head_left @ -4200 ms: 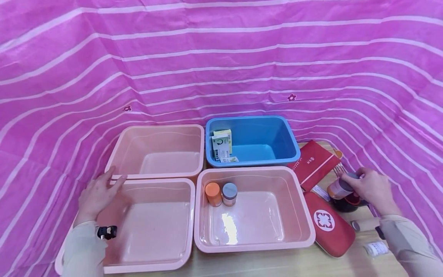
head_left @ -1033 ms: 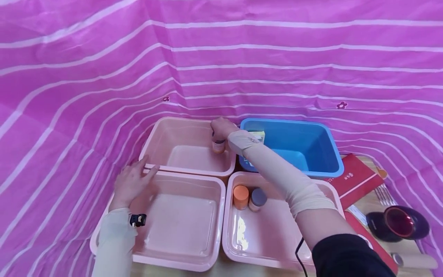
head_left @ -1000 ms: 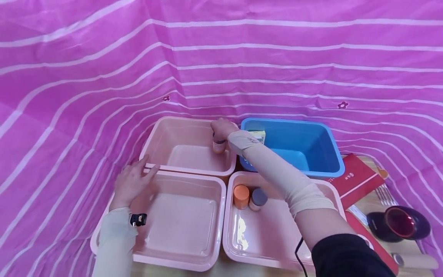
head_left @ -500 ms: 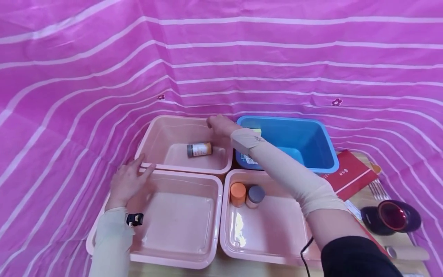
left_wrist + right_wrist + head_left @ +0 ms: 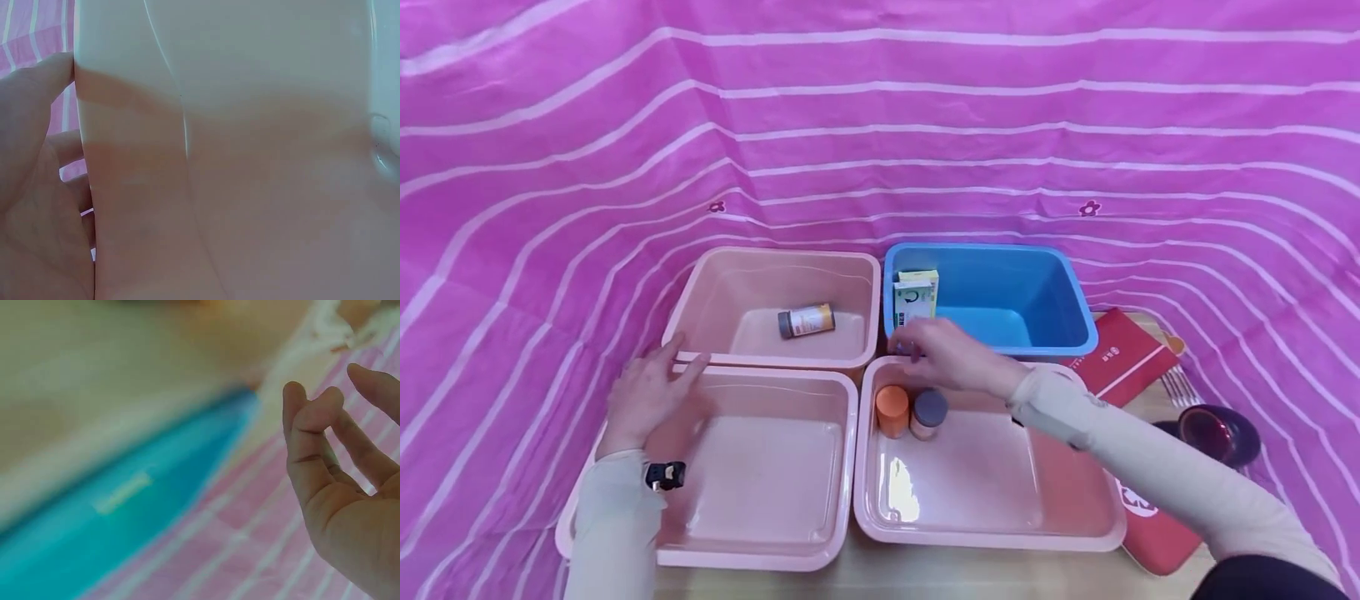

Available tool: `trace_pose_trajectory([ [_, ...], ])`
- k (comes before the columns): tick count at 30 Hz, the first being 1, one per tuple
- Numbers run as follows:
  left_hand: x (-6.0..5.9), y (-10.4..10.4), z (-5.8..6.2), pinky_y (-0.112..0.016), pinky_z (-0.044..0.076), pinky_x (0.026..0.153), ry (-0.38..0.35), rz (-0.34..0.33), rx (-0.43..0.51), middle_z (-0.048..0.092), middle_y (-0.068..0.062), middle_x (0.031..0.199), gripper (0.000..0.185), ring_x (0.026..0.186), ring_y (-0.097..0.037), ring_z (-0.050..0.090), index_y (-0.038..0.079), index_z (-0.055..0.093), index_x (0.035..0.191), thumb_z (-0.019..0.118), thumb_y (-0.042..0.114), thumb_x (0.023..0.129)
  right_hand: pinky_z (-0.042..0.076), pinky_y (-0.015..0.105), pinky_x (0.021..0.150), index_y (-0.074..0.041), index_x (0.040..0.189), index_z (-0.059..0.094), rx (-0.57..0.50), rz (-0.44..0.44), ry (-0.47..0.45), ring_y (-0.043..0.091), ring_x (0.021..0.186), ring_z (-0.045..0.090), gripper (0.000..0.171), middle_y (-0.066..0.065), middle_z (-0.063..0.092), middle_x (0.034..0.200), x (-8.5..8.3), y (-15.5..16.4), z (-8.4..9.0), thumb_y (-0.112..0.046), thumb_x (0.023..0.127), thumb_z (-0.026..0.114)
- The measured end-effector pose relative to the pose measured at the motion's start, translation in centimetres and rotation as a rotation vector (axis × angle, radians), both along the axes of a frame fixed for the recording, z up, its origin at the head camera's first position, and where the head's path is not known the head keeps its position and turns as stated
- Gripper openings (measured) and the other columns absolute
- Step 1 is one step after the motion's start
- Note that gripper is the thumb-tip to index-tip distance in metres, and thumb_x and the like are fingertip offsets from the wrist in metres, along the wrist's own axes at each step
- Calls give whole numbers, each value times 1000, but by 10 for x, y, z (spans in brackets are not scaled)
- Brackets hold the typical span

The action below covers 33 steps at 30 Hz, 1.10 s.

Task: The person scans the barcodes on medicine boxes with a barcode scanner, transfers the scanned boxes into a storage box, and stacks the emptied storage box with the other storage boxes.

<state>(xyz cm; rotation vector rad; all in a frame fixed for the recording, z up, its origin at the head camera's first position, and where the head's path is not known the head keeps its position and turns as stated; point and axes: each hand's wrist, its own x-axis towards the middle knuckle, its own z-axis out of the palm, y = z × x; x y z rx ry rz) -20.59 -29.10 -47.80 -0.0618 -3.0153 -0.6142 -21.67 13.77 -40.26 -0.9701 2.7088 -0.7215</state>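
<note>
Logging from my remote station, item by item.

Left hand (image 5: pixel 640 400): resting, fingers spread, at the rim of the front-left pink bin (image 5: pixel 756 458); unclenched. In the left wrist view, fingers reach past the wall's edge.

Right hand (image 5: pixel 951 354): bare of any object, fingers loosely bent, above the far rim of the front-right pink bin (image 5: pixel 973 483); I cannot tell whether it touches that rim.

Lying bottle (image 5: pixel 807 320), dark-capped: on its side in the rear-left pink bin (image 5: pixel 790 252), left of the right hand and beyond the left.

Orange-capped bottle (image 5: pixel 892 404) and grey-capped bottle (image 5: pixel 929 408): upright side by side, just nearer me than the right hand.

Blue bin (image 5: pixel 1000 325): just beyond the right hand, small boxes (image 5: pixel 916 296) at its left end.

Red case (image 5: pixel 1157 542): partly under the right sleeve (image 5: pixel 1157 462).

Hazards, by my judgement: a low sweep of the right hand might topple the upright pair; a bump to the rear-left bin could roll the lying bottle; hard pressure from the left hand might shift its bin against the neighbours; the right sleeve, drawn back low, could catch the dark vessel (image 5: pixel 1217 435).
</note>
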Motion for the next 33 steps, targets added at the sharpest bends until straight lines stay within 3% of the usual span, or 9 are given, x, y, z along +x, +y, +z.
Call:
trace_pose_trajectory([
  [5,0,-2,0,-77,39,89,-6,6,-2,53,-37,140,73,119,-65,47,5,42,155,47,56,103,60,31,80,-7,123,73,6,-54,-114,22,97,67,35,8,72,110,29,28,-36,-14,89,80],
  [8,0,-4,-1,-77,39,89,-13,5,-7,53,-37,139,73,119,-66,47,5,42,155,47,55,103,61,35,87,-8,128,71,61,-62,-96,23,102,67,43,8,70,118,38,36,-54,-14,87,82],
  [12,0,-3,-1,-77,39,90,-15,0,-12,54,-36,139,72,119,-66,47,4,42,155,47,55,103,59,40,93,-10,129,70,171,-67,9,22,105,66,47,7,68,119,47,40,-68,-17,85,85],
  [18,-2,-1,0,-77,38,91,-27,-6,-18,52,-36,142,73,121,-65,45,5,40,156,46,56,104,58,42,95,-12,134,67,240,-80,45,23,108,64,54,8,65,120,51,38,-79,-24,85,86],
  [25,-1,-1,0,-78,38,90,-42,1,-21,49,-36,145,75,122,-66,45,6,39,157,45,58,103,58,34,87,-14,121,71,289,-79,54,17,93,62,37,2,64,103,48,34,-85,-17,86,84],
  [33,-1,0,1,-79,38,91,-52,11,-23,48,-35,147,75,125,-66,43,8,38,158,45,59,103,56,33,84,-11,111,70,175,-55,-21,18,96,60,30,3,62,101,45,41,-80,-10,84,85],
])
